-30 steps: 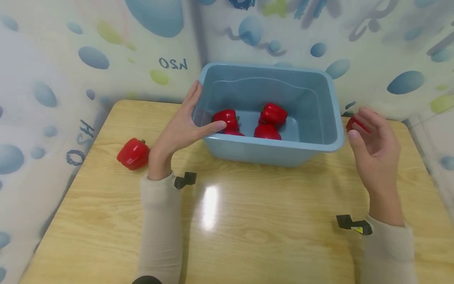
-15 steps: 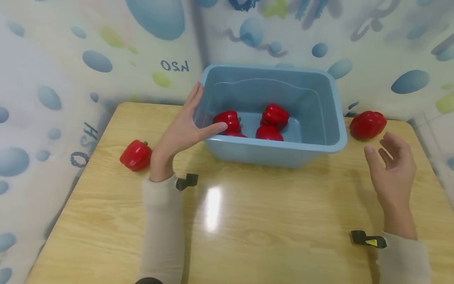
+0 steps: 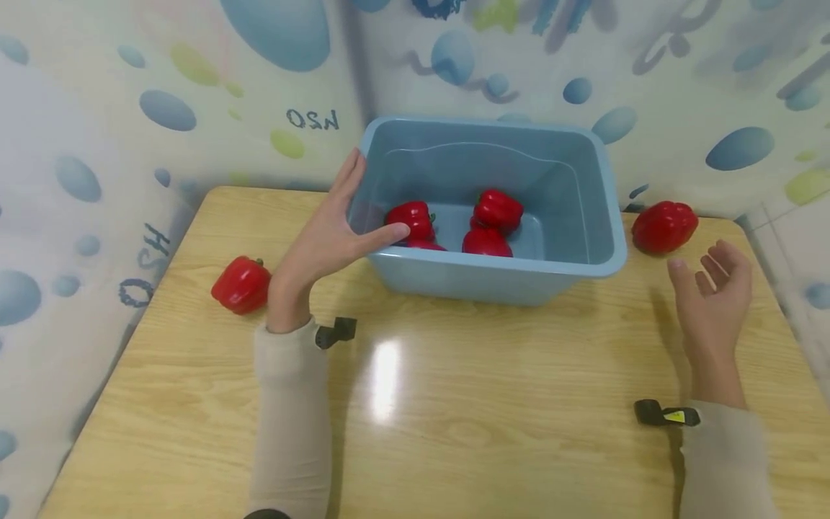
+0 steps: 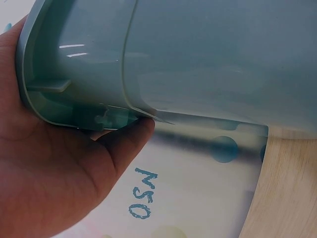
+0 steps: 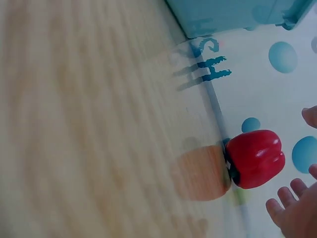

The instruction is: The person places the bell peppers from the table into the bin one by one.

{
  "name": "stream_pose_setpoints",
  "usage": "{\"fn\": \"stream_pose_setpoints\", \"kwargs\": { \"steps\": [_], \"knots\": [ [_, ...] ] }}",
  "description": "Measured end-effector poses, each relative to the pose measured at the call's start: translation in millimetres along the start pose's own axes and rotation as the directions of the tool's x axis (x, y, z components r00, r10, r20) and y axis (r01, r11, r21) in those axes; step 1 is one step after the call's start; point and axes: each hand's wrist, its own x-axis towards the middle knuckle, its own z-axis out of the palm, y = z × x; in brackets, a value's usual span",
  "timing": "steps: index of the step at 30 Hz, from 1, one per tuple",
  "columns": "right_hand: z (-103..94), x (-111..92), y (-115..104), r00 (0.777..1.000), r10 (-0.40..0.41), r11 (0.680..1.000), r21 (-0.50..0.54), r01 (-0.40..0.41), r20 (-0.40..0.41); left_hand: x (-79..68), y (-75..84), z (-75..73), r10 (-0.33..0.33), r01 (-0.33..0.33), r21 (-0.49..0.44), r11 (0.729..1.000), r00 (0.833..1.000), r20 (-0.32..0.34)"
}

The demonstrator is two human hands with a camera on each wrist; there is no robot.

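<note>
Left hand (image 3: 322, 241) grips the tub (image 3: 480, 282) at 9 o'clock, thumb inside — probably steadying it around at least 4 peppers (image 3: 488, 244). Right hand (image 3: 713, 306), loosely spread, holds nothing near the right pepper (image 3: 664, 227) at 3 o'clock; the left pepper (image 3: 240, 285) lies toward 8.

Head view: scene looked down on from near side, aimed forward; table (image 3: 473, 404), blue bin (image 3: 467, 285) and far wall (image 3: 214, 43) taken in from above. Left wrist view: rolled sideways, set close to bin's left end, wall faced; wall lettering (image 4: 142, 194) shared with head view. Right wrist view: also rolled sideways, set low over table's right side, far edge faced; right pepper (image 5: 255, 158) and part of bin shared with head view.
</note>
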Motion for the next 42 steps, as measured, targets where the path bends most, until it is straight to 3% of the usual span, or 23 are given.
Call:
{"fn": "stream_pose_setpoints", "kwargs": {
  "steps": [14,27,37,42],
  "knots": [
    [20.9,16,9,0.994,0.101,0.992,-0.077,-0.098,0.036,0.6,-1.5,-0.1,0.013,-0.013,0.004,1.0,1.0,-0.001],
    [35.1,34,17,0.996,0.087,0.996,-0.025,-0.086,0.038,1.0,1.4,-1.2,0.03,-0.03,-0.021,0.999,1.0,-0.003],
    [39.1,45,16,0.997,0.043,0.991,0.127,-0.051,0.065,1.0,-2.8,0.0,0.02,-0.02,0.001,1.0,1.0,-0.008],
    [42.5,52,15,0.996,0.053,0.997,0.05,-0.057,0.075,0.4,-1.4,-1.2,0.016,-0.016,-0.003,1.0,1.0,-0.007]
  ]
}}
